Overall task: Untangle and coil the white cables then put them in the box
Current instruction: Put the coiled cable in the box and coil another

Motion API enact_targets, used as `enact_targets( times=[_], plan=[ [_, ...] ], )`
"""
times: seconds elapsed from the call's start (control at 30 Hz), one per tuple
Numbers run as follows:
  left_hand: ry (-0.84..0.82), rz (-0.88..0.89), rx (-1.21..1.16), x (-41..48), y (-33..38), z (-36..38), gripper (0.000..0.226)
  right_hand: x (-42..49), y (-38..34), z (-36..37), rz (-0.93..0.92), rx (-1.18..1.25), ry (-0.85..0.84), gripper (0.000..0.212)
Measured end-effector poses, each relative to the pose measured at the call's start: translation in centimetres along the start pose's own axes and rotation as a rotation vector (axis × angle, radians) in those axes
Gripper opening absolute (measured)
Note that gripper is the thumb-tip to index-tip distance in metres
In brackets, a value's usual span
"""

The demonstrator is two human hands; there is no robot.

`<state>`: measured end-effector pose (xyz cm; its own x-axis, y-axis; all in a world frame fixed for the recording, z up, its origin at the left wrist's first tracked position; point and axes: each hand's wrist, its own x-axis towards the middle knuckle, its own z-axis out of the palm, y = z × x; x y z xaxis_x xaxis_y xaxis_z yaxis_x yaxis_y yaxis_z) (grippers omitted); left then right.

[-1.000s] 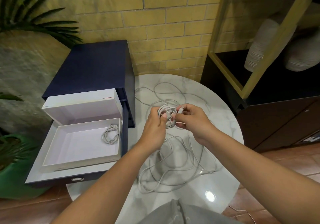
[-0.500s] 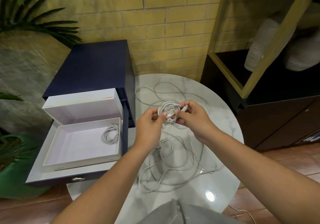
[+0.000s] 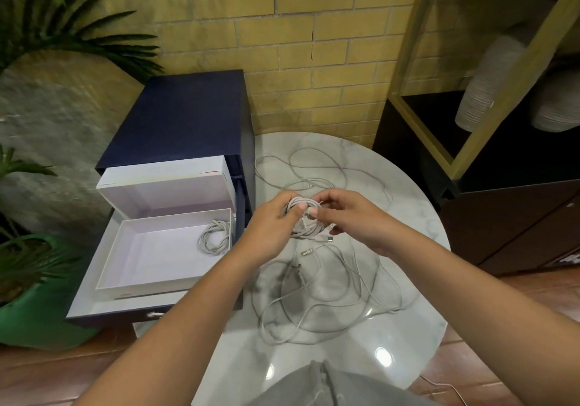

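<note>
A small coil of white cable (image 3: pixel 306 229) is held above the round marble table (image 3: pixel 408 248). My left hand (image 3: pixel 271 228) grips the coil's left side, thumb over its top. My right hand (image 3: pixel 351 217) pinches the coil's upper right. A plug end (image 3: pixel 328 238) sticks out under the coil. Loose white cables (image 3: pixel 329 308) lie tangled on the table below and behind the hands. The open white box (image 3: pixel 125 267) sits to the left, with one coiled white cable (image 3: pixel 215 241) in its far right corner.
The white box rests in the pulled-out drawer of a dark blue cabinet (image 3: pixel 182 116), its lid (image 3: pixel 166 182) standing behind it. A green plant pot (image 3: pixel 34 308) is far left. A dark shelf unit (image 3: pixel 502 185) stands at right. A brick wall runs behind.
Both hands dropped slightly with the coil. The plug end that stuck out at the coil's upper right now hangs below it.
</note>
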<state>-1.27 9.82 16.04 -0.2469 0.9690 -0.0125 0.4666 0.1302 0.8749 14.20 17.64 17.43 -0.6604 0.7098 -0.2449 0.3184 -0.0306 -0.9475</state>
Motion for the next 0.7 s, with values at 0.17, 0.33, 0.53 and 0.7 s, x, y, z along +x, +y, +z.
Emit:
enact_targets(
  times=[0.17, 0.33, 0.53, 0.7],
  plan=[
    [0.053, -0.056, -0.191, -0.3, -1.0, -1.6, 0.02, 0.3, -0.3, 1.7, 0.016, 0.235, 0.069, 0.011],
    [0.136, -0.106, -0.303, -1.5, -2.0, -4.2, 0.029, 0.7, -0.5, 5.5, 0.037, 0.495, 0.115, 0.016],
    [0.312, -0.149, -0.146, -2.9, -4.8, -9.7, 0.017, 2.3, -1.2, 10.0, -0.047, 0.1, 0.062, 0.023],
    [0.31, -0.235, 0.072, -3.2, -8.1, -12.8, 0.036, 3.2, -0.3, 11.4, -0.27, -0.656, 0.003, 0.05]
  ],
)
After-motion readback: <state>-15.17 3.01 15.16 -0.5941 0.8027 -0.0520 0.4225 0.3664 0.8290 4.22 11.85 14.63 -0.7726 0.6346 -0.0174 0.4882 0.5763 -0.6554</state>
